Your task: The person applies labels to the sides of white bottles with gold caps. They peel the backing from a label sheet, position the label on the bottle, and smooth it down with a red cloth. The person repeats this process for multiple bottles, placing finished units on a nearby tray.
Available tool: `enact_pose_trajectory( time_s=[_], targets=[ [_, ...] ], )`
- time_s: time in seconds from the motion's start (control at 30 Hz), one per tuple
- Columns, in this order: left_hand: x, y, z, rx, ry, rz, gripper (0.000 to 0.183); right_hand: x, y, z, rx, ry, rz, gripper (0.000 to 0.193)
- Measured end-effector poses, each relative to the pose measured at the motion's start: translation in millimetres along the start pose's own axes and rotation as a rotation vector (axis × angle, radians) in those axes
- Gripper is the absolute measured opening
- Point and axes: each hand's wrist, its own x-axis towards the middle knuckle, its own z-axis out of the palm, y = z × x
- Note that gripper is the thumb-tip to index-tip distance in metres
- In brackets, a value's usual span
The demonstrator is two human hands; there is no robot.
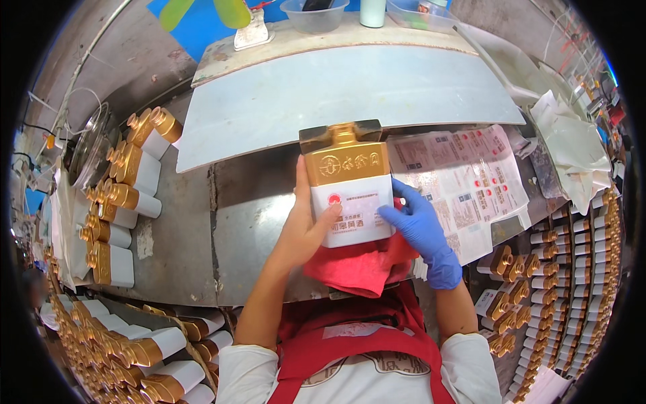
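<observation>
On the right of the metal table (176,246) lie printed sheets (468,185); above the table's near edge, a gold-and-white bottle (351,195) has bare left hand (304,230) and blue-gloved right hand (422,222) fingers clamped on its sides.

we see a white shirt (377,392) with short, loose sleeves (245,369), both forearms (264,296) bare below them. over the shirt we note a red apron (296,359), its two straps (285,389) running up either side of the chest. on the apron's front we make out a pale patch (356,330) with reddish marks, too blurred for us to tell more. between the straps we spot a brown and cream print (390,363) of blocky shapes, partly covered. the right hand (418,219) wears a thin blue glove (442,264), wrinkled at its cuff; the left hand (307,225) is ungloved.
</observation>
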Motion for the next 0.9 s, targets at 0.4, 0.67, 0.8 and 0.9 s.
enact_pose_trajectory(
  time_s=[0.4,0.67,0.8,0.9],
  targets=[
    [-2,-7,-11,-0.223,-0.004,-0.013,0.082,6,19,-5,0.106,-0.043,-0.013,0.049],
    [-12,-15,-10,-0.093,-0.075,0.018,0.102,-9,68,-68,0.333,0.131,-0.116,0.051],
    [-25,-3,-7,0.087,-0.088,0.009,0.118,-32,29,-68,0.588,0.136,0.104,0.056],
    [-31,-4,-2,0.225,-0.056,0.027,0.119,-46,-10,-28,0.214,0.277,-0.178,0.058]
  ],
)
